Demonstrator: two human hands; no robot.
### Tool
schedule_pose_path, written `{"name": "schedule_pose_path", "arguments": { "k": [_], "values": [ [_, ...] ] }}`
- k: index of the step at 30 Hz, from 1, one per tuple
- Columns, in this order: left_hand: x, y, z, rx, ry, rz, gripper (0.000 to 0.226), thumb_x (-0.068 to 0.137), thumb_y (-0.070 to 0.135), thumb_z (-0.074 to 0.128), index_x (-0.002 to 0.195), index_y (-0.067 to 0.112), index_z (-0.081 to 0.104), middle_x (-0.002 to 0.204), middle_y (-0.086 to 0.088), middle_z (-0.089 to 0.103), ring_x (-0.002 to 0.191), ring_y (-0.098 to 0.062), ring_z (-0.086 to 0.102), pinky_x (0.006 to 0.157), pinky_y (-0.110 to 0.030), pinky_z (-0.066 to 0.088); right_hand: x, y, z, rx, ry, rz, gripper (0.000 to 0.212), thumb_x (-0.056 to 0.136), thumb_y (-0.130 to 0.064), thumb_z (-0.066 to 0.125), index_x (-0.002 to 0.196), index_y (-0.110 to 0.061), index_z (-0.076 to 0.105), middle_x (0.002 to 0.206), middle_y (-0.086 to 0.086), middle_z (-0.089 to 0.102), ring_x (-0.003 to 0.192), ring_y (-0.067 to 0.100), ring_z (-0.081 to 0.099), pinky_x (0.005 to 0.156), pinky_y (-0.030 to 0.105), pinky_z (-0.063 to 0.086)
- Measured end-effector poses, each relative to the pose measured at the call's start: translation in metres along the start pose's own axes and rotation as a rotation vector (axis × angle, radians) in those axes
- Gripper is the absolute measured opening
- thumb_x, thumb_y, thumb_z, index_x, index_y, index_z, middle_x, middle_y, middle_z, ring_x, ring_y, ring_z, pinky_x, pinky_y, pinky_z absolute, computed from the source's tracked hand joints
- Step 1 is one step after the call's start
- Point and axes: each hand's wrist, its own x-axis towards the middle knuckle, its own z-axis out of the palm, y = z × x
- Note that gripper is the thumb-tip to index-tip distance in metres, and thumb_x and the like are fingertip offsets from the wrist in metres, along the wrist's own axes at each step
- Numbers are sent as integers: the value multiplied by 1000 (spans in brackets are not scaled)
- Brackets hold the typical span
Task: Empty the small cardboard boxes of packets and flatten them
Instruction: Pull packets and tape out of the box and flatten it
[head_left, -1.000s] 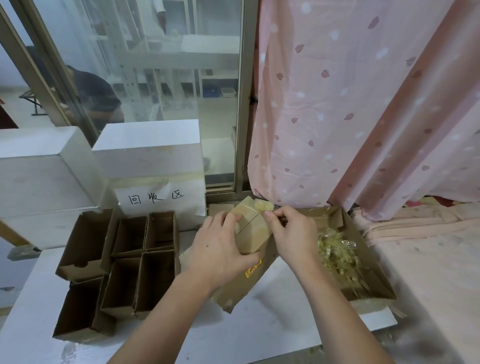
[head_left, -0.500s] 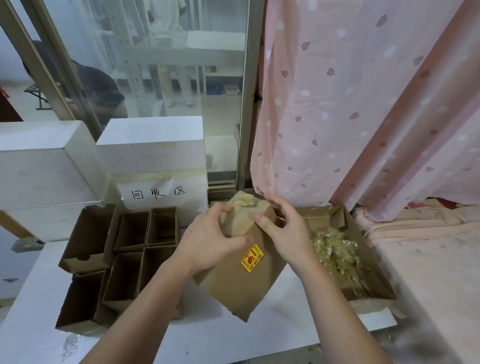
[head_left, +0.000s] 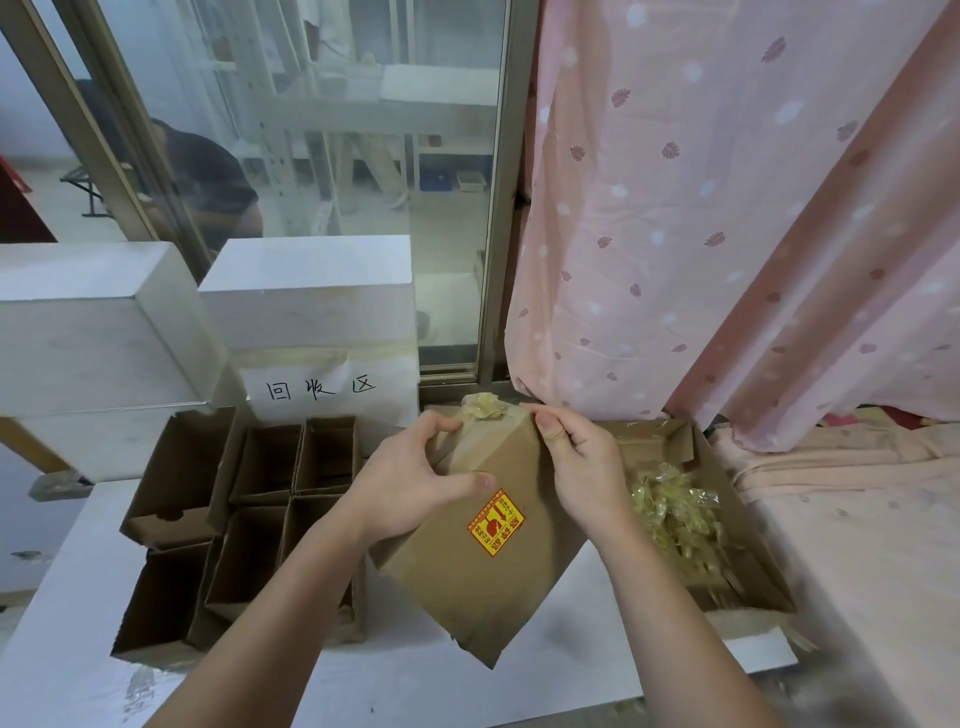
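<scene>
A brown cardboard box (head_left: 483, 561) with a yellow and red sticker (head_left: 495, 524) is held tilted above the white table (head_left: 426, 680), near the middle. The left hand (head_left: 410, 483) grips its left side, fingers curled over the far edge and thumb pressed on the face. The right hand (head_left: 582, 467) holds the right side, fingers curled round the far top corner. Crumpled tape (head_left: 484, 406) sticks up at the top. To the left lie open empty boxes (head_left: 249, 519); to the right a tray (head_left: 748, 587) holds clear packets (head_left: 675, 512).
</scene>
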Motion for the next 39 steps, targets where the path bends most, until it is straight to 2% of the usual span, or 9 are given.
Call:
{"name": "schedule_pose_path", "arguments": {
  "k": [4,10,13,18,21,26,32,36,39],
  "values": [
    [3,-1,0,-47,-14,-26,98,56,80,73,140,38,47,121,11,64,99,-8,68,83,-30,56,-1,3,0,-26,-76,35,33,90,-32,76,122,-38,72,111,-35,67,109,-12,60,94,14,48],
    [6,0,-1,-44,-68,-18,99,54,79,73,140,38,46,124,11,62,101,-8,68,83,-28,56,5,6,3,34,128,67,27,103,-25,60,88,-43,73,88,-31,72,89,-8,65,79,17,47],
    [6,-3,-2,-23,-52,-23,98,53,80,72,139,40,47,123,12,63,101,-7,68,86,-31,56,8,10,-3,31,52,92,20,102,-30,61,95,-42,76,100,-22,75,99,0,67,90,29,52],
    [7,-2,-1,-35,-61,-18,101,52,83,69,140,38,47,120,17,62,100,-5,68,81,-26,53,2,14,-3,98,-5,58,37,82,-19,84,106,-45,73,105,-28,73,106,-4,67,94,19,52],
    [7,0,-1,-42,-101,-2,99,54,82,69,140,38,46,119,20,60,101,-5,68,82,-25,53,2,14,0,-8,119,1,27,91,-22,75,93,-49,73,91,-37,70,95,-9,66,86,14,48],
    [9,-4,0,-114,-160,24,90,57,77,76,135,39,51,124,16,65,109,-2,66,94,-32,56,4,11,-2,-195,195,-172,17,100,-19,64,85,-25,73,80,-26,68,75,-3,60,65,10,39],
    [10,-3,-4,-124,-126,10,86,62,68,74,137,37,46,124,13,64,98,-4,71,84,-29,61,7,9,-13,-69,-54,-5,26,88,-22,79,90,-47,73,95,-30,73,93,-5,68,86,19,52],
    [17,11,9,11,-54,14,86,69,65,81,134,37,33,120,11,60,96,-10,70,84,-35,62,10,10,-4,-83,43,-16,18,86,-14,80,78,-26,69,90,-39,69,92,-11,66,82,12,47],
    [22,9,13,16,-54,43,89,69,67,86,133,39,31,124,9,58,99,-10,70,85,-37,62,18,9,-8,-37,7,-21,18,87,-8,78,78,-20,68,94,-29,74,94,-5,69,84,22,52]
  ]
}}
